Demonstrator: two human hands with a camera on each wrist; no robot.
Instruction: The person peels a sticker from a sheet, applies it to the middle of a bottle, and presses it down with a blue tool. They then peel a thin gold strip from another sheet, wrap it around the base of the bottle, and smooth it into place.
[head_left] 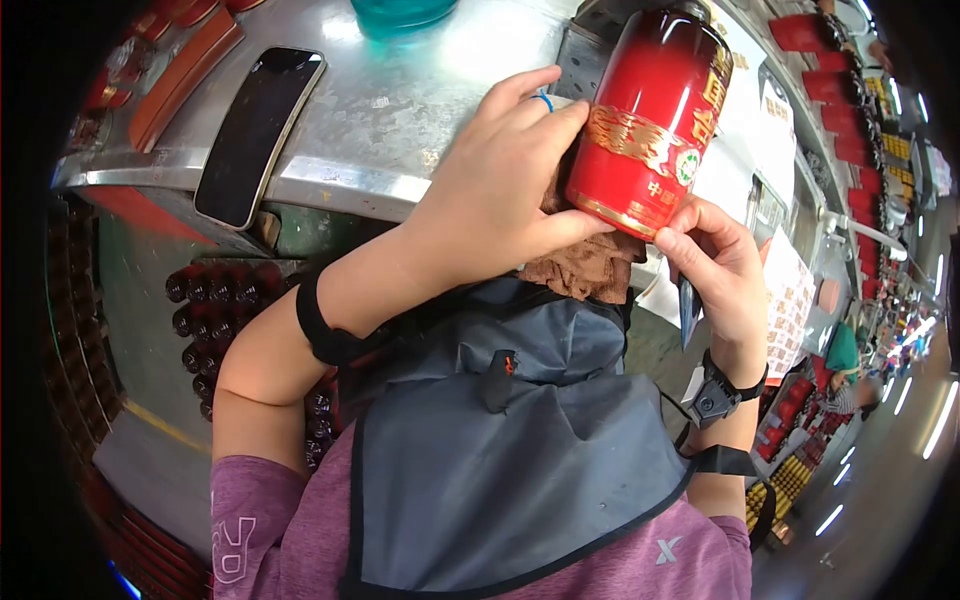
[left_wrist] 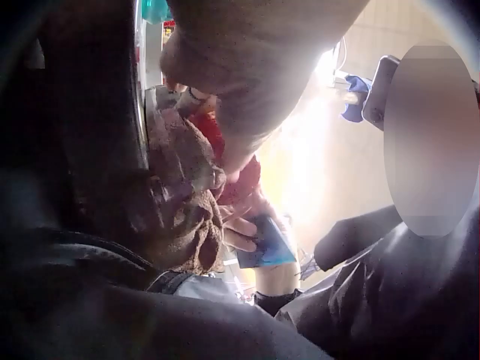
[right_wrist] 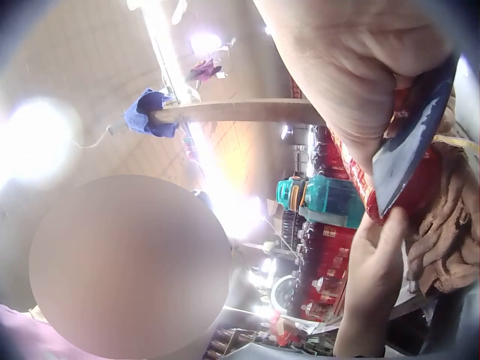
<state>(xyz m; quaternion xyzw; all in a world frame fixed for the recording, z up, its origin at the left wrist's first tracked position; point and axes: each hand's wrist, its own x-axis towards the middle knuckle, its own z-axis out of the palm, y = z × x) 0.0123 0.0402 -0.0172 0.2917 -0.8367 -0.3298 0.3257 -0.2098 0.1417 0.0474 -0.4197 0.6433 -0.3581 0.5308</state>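
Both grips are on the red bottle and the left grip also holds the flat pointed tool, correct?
Not the left grip: the right grip holds the flat pointed tool, as the head view shows. Both are on the red bottle.

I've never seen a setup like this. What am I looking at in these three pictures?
There is no machine here: a person works with two bare hands. The big picture comes from a camera on the head, looking forward and down; the other two come from cameras worn on the left and right wrists. The left hand and right hand together hold a red bottle with gold lettering, close to a brown cloth. The right hand also holds a flat, pointed tool. On the metal table are a phone and a teal container.
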